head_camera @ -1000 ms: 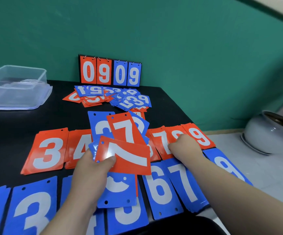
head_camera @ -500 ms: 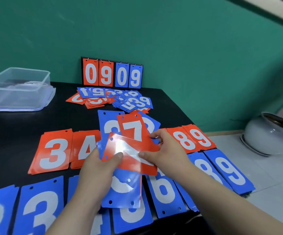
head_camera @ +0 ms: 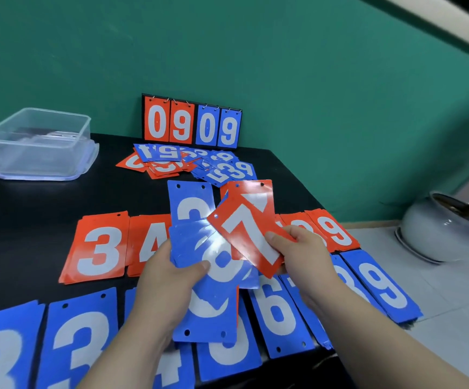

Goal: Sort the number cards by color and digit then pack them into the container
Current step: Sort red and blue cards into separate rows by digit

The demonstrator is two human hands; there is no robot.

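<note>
- Here my right hand [head_camera: 303, 248] pinches a glossy red plastic card with a white 7 [head_camera: 248, 228], thumb on its face, fingers curled behind its lower right edge.
- My left hand [head_camera: 167, 280] is clamped on a fanned stack of blue plastic number cards [head_camera: 188, 245], thumb pressed across the top one, which reads as an 8 through the glare.
- The red 7 overlaps the fan's right side, lifted off the black tabletop [head_camera: 31, 209]. Its long axis slants from upper left to lower right, while the laid-out cards run lengthwise away from me.
- The row of red card piles [head_camera: 98, 248] shows 3 and 4 left of my hands and the red 9 pile [head_camera: 331, 231] to the right, with an 8 peeking beside it. The 7 spot should lie between them, just beyond my right hand, but the cards I hold hide it.
- So I judge the right hand the nearer one: a short reach forward, with a twist to square the card to the row.
- The clear plastic container [head_camera: 39, 141] sits at the back left corner, well apart from both hands. Packing looks some way off, with a loose heap of mixed cards [head_camera: 188, 164] unsorted before the standing scoreboard [head_camera: 191, 124].
</note>
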